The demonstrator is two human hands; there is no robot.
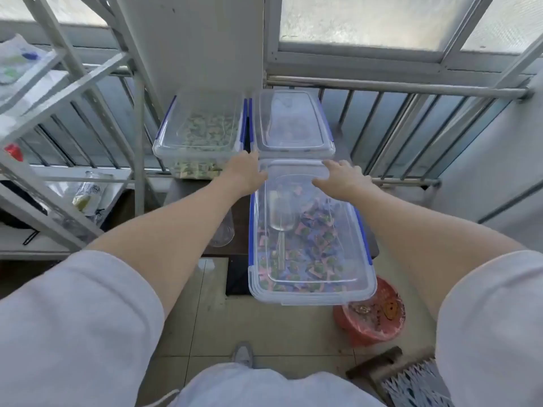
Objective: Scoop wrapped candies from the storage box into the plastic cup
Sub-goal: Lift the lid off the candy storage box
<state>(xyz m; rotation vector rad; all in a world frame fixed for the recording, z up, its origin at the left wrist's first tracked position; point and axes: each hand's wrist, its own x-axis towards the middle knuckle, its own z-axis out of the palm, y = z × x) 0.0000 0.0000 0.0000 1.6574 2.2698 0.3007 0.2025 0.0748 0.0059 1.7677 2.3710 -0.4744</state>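
The storage box (311,292) is clear plastic with blue side latches and lies lengthwise on a small dark table. Its clear lid (346,230) is on. Through the lid I see pink, blue and green wrapped candies (317,239) and a clear scoop (282,218) lying on them, handle toward me. My left hand (246,171) grips the lid's far left corner. My right hand (340,174) holds the lid's far edge, thumb on top. The clear plastic cup (221,232) stands left of the box, partly hidden by my left forearm.
Behind stand two more clear boxes, one with green candies (202,133) and one lidded (291,124). A metal rack (67,118) stands at the left, a railing (396,89) behind, a red bucket (373,315) on the floor at the right.
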